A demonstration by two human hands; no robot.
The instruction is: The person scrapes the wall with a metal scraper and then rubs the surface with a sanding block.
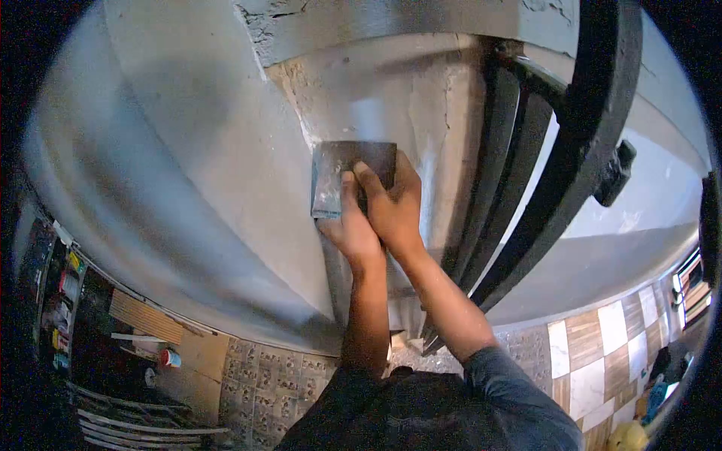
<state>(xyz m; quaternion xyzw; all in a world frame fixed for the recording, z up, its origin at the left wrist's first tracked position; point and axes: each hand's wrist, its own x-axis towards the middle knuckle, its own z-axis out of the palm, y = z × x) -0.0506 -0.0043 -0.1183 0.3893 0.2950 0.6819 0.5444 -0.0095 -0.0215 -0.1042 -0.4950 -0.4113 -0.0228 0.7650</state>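
Note:
A folded sheet of sandpaper point(331, 177), dark grey with a paler, whitish-smeared left part, lies against the plastered wall edge point(361, 90) beside a doorway. My left hand point(355, 225) grips its lower part, with the thumb stretched up across the face. My right hand point(395, 199) holds the right side; its thumb lies on the face next to the left thumb and its fingers go behind the sheet. Cracked, chipped plaster runs along the corner just above and left of the sheet.
To the right stands a dark metal gate frame point(556, 203) with a latch point(617, 174). A smooth grey wall point(203, 150) curves off left. Below are a patterned tile floor point(278, 376), a checkered floor point(602, 346), a small red-and-white tub point(170, 358) and shelves point(64, 301) with goods.

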